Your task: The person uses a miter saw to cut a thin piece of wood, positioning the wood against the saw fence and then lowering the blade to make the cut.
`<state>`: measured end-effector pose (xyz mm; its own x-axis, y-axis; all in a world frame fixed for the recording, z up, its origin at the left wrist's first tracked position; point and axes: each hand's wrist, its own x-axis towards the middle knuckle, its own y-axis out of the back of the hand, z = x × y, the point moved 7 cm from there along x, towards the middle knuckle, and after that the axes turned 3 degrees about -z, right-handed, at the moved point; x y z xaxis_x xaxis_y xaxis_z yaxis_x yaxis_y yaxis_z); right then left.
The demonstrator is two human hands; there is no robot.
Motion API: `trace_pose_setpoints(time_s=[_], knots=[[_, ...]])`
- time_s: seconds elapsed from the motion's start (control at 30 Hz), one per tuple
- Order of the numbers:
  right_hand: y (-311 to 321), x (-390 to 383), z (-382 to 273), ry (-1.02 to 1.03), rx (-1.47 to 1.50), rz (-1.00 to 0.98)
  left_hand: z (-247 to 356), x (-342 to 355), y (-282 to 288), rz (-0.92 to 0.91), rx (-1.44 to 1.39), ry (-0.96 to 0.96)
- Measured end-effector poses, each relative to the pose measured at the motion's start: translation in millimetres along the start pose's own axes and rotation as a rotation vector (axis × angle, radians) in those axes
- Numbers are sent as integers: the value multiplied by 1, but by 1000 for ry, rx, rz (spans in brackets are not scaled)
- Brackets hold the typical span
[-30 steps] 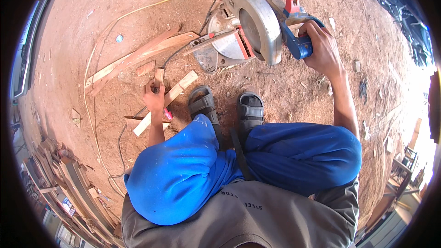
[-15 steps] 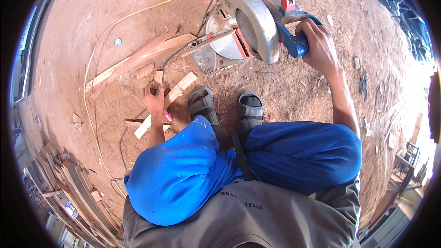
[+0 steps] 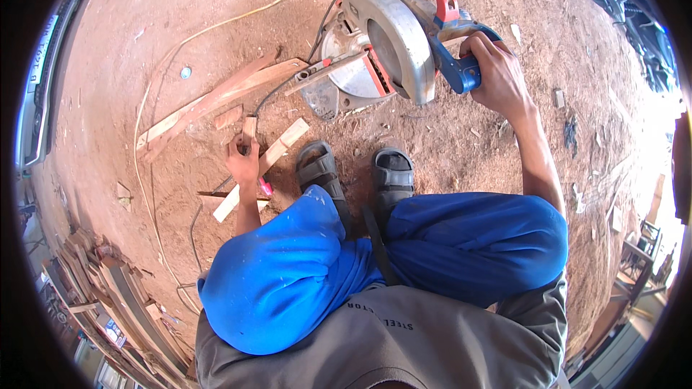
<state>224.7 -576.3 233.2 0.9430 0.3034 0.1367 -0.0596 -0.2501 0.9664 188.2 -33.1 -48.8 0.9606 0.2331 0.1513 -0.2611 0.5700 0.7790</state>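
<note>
My right hand [image 3: 499, 75] is wrapped round the blue handle [image 3: 462, 73] of a miter saw [image 3: 412, 47] on the ground ahead. The saw has a silver blade guard and a red carrying grip. Lower left, my left hand [image 3: 244, 161] pinches a short wood block [image 3: 249, 127], whose near end is hidden by the fingers. A pale wood strip [image 3: 287, 141] lies slantwise beside and partly beneath that hand. Close to the wrist is a small pink object [image 3: 267, 187] that I cannot make out.
Long boards [image 3: 216, 100] lie left of the saw, with a small offcut [image 3: 228, 117] near them. A yellowish cable [image 3: 189, 33] and the saw's dark cord cross the dusty ground. My sandals [image 3: 393, 173] stand below the saw. Stacked wood [image 3: 119, 295] fills the lower left.
The view has shifted very slightly. Both hands keep their grips, and the saw and wood lie as before.
</note>
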Motion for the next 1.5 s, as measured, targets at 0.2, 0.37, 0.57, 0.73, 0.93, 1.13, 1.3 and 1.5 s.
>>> trace_pose_setpoints(time_s=[0.2,0.37,0.57,0.73,0.93,1.13,1.3,1.5], knots=[[5,-1,-4,36,5,48,6,1,-3,-2,-9,-16],[3,0,-3,17,1,23,-2,1,-3,0,20,-20],[3,1,-1,-21,11,11,-2,0,-3,-2,15,-26],[3,2,-1,-28,17,-12,1,0,-1,-6,0,-41],[7,2,-7,33,26,42,6,0,2,-10,53,-42],[6,2,-6,-14,31,27,7,0,2,-21,0,-25],[8,2,-4,-4,34,22,5,0,-4,-13,-42,-32],[3,3,0,-80,21,-34,-7,1,-3,-54,-82,26]])
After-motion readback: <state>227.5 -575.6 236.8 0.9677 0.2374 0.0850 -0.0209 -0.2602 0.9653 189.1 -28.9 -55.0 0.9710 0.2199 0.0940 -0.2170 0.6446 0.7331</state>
